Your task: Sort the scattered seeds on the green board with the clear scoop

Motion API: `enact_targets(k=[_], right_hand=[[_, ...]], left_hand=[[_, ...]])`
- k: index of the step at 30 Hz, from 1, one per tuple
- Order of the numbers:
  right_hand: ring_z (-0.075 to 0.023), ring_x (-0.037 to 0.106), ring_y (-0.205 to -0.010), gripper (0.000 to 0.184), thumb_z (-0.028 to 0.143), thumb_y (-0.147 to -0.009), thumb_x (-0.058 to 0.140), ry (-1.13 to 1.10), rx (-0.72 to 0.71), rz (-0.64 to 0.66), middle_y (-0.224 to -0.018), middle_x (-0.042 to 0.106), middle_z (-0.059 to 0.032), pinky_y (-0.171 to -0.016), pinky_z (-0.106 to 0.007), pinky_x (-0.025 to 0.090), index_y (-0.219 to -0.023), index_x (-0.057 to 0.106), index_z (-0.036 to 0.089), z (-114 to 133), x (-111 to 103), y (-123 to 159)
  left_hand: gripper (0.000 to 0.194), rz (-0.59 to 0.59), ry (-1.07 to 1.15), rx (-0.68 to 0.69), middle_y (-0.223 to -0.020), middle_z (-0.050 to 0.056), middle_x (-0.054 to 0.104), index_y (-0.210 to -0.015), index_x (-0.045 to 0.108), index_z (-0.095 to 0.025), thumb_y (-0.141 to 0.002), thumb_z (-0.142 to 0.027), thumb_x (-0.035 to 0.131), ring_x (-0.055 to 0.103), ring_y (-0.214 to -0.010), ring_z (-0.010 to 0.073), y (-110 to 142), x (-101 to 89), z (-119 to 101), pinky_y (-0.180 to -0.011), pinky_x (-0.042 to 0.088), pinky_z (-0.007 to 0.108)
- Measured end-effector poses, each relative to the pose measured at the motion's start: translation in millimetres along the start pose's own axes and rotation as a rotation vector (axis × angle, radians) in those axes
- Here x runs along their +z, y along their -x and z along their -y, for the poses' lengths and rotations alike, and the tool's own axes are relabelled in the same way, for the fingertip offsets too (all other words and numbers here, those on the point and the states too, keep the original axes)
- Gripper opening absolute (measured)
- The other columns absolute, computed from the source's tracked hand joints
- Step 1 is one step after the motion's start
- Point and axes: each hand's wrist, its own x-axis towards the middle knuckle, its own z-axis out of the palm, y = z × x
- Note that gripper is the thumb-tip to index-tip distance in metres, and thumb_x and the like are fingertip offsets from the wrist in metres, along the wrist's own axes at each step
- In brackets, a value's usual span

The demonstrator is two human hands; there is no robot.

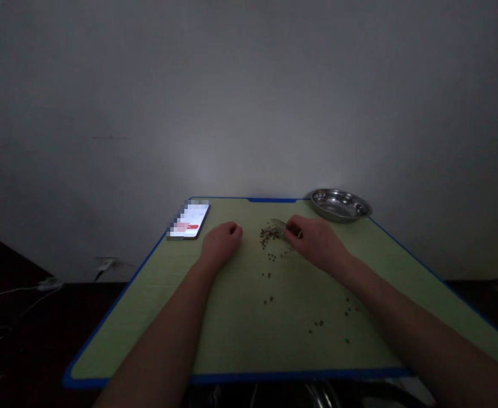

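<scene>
My left hand (pixel 223 243) rests on the green table, curled into a loose fist with nothing visible in it. Across from it, my right hand (pixel 315 238) has its fingers closed on a clear item (pixel 279 224) with a curved edge, whose kind I cannot make out. Small dark beans or seeds (pixel 268 233) lie in a cluster by the right fingertips, some seeming to show through the clear item. More of them are scattered toward the near edge, several beneath the right forearm.
A shallow steel bowl (pixel 340 205) stands at the table's back right corner. At the left edge lies a phone (pixel 189 221) with its screen lit. The green tabletop (pixel 232 328) has a blue rim, and a grey wall (pixel 249 113) rises behind it.
</scene>
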Motion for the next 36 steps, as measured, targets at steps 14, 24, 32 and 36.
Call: enact_targets(k=[14, 24, 32, 36], right_hand=[[-0.0140, 0.058, -0.059, 0.013, 0.026, -0.083, 0.052, -0.078, -0.005, 0.017, -0.068, 0.066, -0.0035, -0.056, -0.025, 0.037, -0.077, 0.061, 0.018, 5.7, 1.7, 1.5], [-0.0137, 0.057, -0.060, 0.011, 0.026, -0.083, 0.054, -0.149, -0.026, 0.041, -0.069, 0.066, -0.0025, -0.056, -0.024, 0.038, -0.078, 0.061, 0.018, 12.2, -4.5, 8.1], [-0.0128, 0.056, -0.059, 0.010, 0.024, -0.082, 0.055, -0.165, -0.054, 0.046, -0.068, 0.065, -0.0017, -0.056, -0.024, 0.037, -0.076, 0.060, 0.018, 15.0, -1.0, 10.4], [-0.0123, 0.056, -0.061, 0.009, 0.023, -0.082, 0.055, -0.201, -0.095, 0.065, -0.070, 0.066, -0.0013, -0.057, -0.023, 0.037, -0.077, 0.061, 0.018, 17.6, -2.8, 12.1]], left_hand=[[0.031, 0.017, -0.014, -0.008, -0.081, 0.005, 0.067, -0.077, 0.064, -0.020, -0.083, -0.036, 0.038, 0.056, -0.071, 0.0165, 1.0, -2.6, -1.3, -0.056, 0.032, 0.026], [0.032, 0.020, -0.014, 0.006, -0.082, 0.006, 0.067, -0.078, 0.065, -0.020, -0.083, -0.036, 0.038, 0.057, -0.072, 0.0164, 1.0, -2.4, -1.2, -0.059, 0.034, 0.026], [0.031, 0.019, -0.026, -0.006, -0.081, 0.005, 0.067, -0.078, 0.065, -0.020, -0.083, -0.036, 0.038, 0.057, -0.072, 0.0168, -1.1, -0.8, 0.1, -0.056, 0.032, 0.026], [0.031, 0.013, -0.021, -0.004, -0.082, 0.005, 0.067, -0.078, 0.065, -0.020, -0.083, -0.035, 0.038, 0.057, -0.073, 0.0168, -0.5, -1.0, 0.5, -0.057, 0.033, 0.026]])
